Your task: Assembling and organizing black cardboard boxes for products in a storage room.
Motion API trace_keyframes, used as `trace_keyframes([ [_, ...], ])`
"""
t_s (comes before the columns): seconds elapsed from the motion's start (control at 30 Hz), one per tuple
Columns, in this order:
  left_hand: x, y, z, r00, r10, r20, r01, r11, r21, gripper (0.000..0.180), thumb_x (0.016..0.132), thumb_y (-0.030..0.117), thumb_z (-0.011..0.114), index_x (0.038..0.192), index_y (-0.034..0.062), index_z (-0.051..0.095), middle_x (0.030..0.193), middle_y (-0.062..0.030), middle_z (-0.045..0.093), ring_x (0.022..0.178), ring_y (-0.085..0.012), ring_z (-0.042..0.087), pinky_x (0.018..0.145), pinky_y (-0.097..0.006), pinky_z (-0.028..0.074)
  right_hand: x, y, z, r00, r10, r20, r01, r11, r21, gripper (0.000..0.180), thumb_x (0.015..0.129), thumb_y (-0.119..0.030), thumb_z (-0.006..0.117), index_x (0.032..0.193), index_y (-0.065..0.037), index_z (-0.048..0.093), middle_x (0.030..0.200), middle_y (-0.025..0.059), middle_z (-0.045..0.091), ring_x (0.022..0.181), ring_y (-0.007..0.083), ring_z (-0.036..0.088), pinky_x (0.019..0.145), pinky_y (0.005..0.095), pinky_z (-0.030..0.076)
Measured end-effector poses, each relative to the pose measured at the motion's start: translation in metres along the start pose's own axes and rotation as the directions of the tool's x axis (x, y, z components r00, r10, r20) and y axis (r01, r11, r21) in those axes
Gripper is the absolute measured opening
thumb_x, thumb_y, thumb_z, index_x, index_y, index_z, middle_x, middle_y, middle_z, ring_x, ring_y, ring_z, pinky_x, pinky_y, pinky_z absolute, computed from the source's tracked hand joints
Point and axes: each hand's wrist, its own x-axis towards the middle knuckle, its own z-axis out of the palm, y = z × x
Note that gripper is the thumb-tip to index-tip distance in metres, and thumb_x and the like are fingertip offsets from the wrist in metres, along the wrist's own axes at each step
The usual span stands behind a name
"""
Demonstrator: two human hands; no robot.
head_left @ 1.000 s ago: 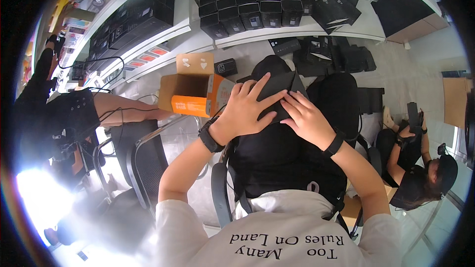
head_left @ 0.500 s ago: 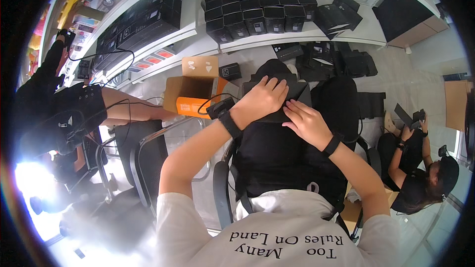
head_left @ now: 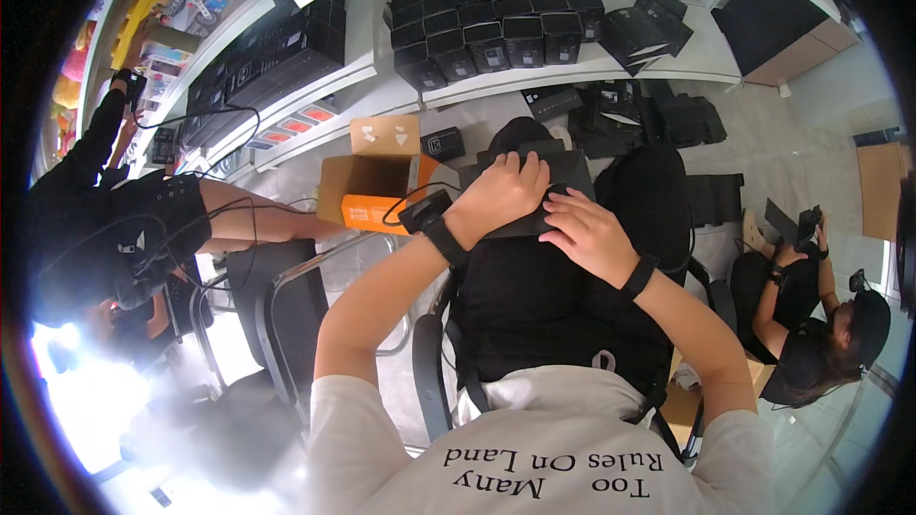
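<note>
A flat black box (head_left: 565,170) lies on my lap, on my black trousers. My left hand (head_left: 504,193) is on its upper left part, with the fingers curled over its far edge. My right hand (head_left: 584,234) presses on the box's near right edge, fingers bent toward the left hand. The two hands almost touch. Each wrist wears a black band. A small black device with a thin cable sits by my left wrist (head_left: 426,210).
An open orange cardboard box (head_left: 370,188) stands on the floor to the left. White shelves (head_left: 611,62) ahead hold several black boxes, with more on the floor. A person in black (head_left: 114,229) sits at left by a chair (head_left: 286,296). Another person (head_left: 821,324) sits at right.
My left hand has slid right and up along the black box, closer to my right hand. The right hand has hardly moved.
</note>
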Motion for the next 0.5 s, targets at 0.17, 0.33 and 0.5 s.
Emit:
trace_keyframes([
  [0.17,0.011,0.006,0.001,0.997,0.068,0.023,-0.070,0.993,0.095,0.031,0.082,0.015,0.063,0.104,-0.0058,0.066,0.104,-0.0182,0.066,0.083,-0.0277,0.066,0.073,-0.033,0.057,0.002,-0.002,-0.008,0.977,0.188,-0.104,-0.169,0.971,0.172,0.023,0.079,-0.015,0.081,0.091,-0.003,0.067,0.103,0.0139,0.071,0.099,0.0307,0.069,0.090,0.0423,0.055],
  [0.33,0.012,0.010,-0.001,0.995,0.075,-0.060,-0.067,0.990,0.127,0.036,0.079,0.015,0.063,0.108,-0.0069,0.066,0.106,-0.0192,0.066,0.089,-0.0294,0.067,0.076,-0.033,0.058,0.008,0.000,-0.009,0.794,0.506,-0.337,-0.547,0.837,-0.032,0.013,0.083,-0.011,0.079,0.088,-0.004,0.069,0.073,0.0086,0.063,0.070,0.0229,0.064,0.062,0.0329,0.052],
  [0.5,0.010,0.012,0.004,0.991,0.082,-0.103,-0.071,0.992,0.103,0.034,0.079,0.015,0.063,0.103,-0.0075,0.069,0.102,-0.0230,0.068,0.086,-0.0332,0.069,0.072,-0.039,0.060,0.005,0.004,0.001,0.854,0.454,-0.253,-0.450,0.889,0.077,0.016,0.084,-0.011,0.074,0.079,-0.003,0.061,0.072,0.0129,0.062,0.071,0.0334,0.061,0.064,0.0419,0.049],
])
